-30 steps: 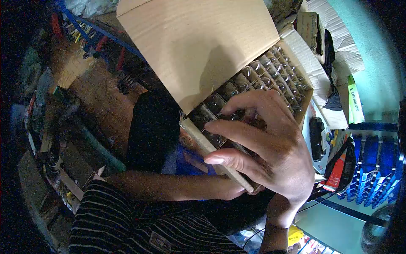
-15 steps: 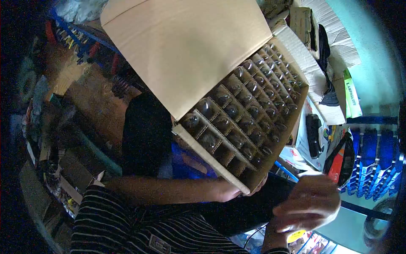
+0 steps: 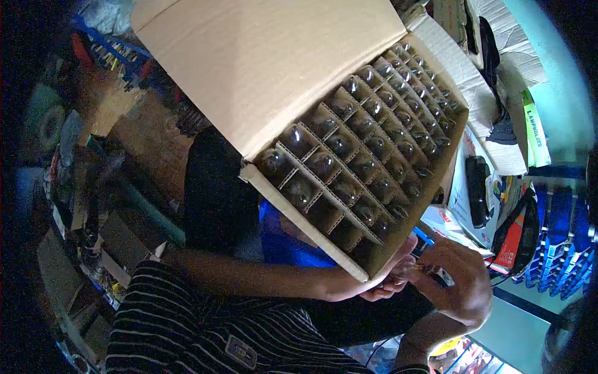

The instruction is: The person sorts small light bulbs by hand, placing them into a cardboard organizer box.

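Note:
An open cardboard box (image 3: 305, 230) is tilted in front of me, its cells holding rows of clear glass bulbs (image 3: 338, 145). Several cells at the near corner have no bulb showing. My left hand (image 3: 387, 285) sits under and beside that corner, its fingers curled around a small clear glass bulb (image 3: 406, 268). From the right, my right hand (image 3: 460, 283) meets it, thumb and fingers closed at the bulb's brassy end. The box partly hides the left fingers.
A raised flap (image 3: 268, 68) stands along the box's far left side. Beyond the box lie a black case (image 3: 478, 190), a red package (image 3: 512, 240) and a green carton (image 3: 536, 128). Blue racks (image 3: 557, 243) stand at right. Cardboard (image 3: 128, 240) lies at lower left.
My right hand has moved left and up to meet my left hand at the box's near corner. My left fingers now show past the corner. The view has shifted slightly.

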